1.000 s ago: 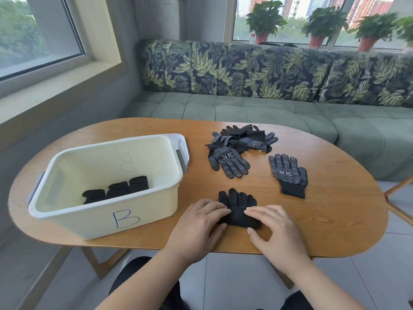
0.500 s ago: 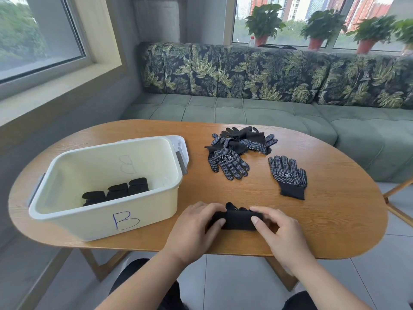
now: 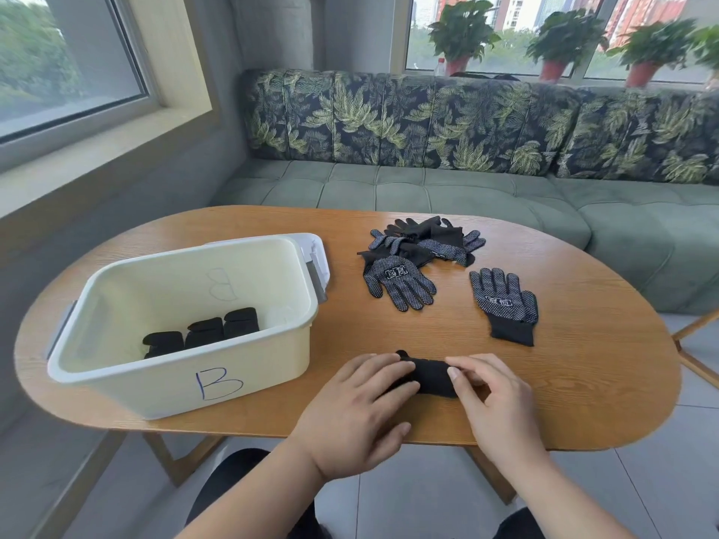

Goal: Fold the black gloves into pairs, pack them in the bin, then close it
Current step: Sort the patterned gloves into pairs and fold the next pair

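A rolled black glove bundle (image 3: 430, 377) lies near the table's front edge. My left hand (image 3: 362, 406) grips its left end and my right hand (image 3: 494, 398) pinches its right end. The cream bin (image 3: 186, 387) marked "B" stands at the left with three folded black bundles (image 3: 202, 332) inside. Its lid (image 3: 317, 258) sits behind the bin's right rim. One dotted glove (image 3: 397, 282) and another (image 3: 505, 301) lie flat on the table. A heap of several gloves (image 3: 428, 239) sits behind them.
The oval wooden table (image 3: 583, 383) has bare wood at its right end. A green sofa (image 3: 467, 188) runs behind it, with potted plants (image 3: 459, 36) on the sill. A wooden chair leg (image 3: 696, 328) shows at the right.
The glove pair that lay flat under my hands has been folded over into a compact roll. Both hands have closed in on its ends.
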